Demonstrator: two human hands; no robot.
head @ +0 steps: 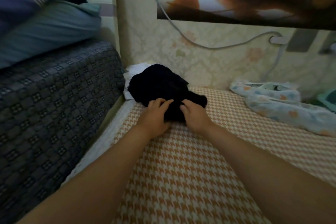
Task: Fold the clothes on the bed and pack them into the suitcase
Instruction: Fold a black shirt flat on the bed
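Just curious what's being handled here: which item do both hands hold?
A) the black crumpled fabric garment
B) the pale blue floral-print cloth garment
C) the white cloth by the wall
A: the left hand and the right hand both have their fingers on the black crumpled fabric garment, gripping its near edge.

I see the black garment [161,83] as soft, matt cloth; beneath it the houndstooth sheet [181,169] looks woven, and left of it the checked upholstery [54,107] looks coarse.

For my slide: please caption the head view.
Left hand and right hand hold a dark garment on the houndstooth bed.
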